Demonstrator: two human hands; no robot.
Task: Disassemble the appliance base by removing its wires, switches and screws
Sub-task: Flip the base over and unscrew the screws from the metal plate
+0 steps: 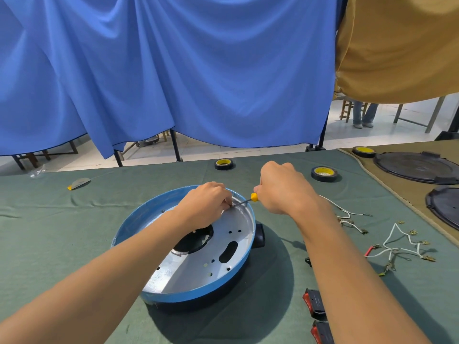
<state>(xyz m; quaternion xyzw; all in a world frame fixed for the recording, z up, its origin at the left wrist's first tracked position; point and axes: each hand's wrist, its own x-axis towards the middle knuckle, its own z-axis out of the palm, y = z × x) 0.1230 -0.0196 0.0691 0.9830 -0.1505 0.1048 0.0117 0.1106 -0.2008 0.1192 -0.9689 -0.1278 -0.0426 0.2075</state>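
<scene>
Screwdriver (pixel 248 199) at far rim of base (pixel 198 297)

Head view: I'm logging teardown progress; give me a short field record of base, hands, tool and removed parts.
base: blue, round, on green cloth, silver inside facing up
right hand: grips screwdriver handle
left hand: fingers curled at the shaft tip by the far rim; pinch unclear
wires: loose on cloth, right of base
switches: two, red and black, near right forearm
</scene>
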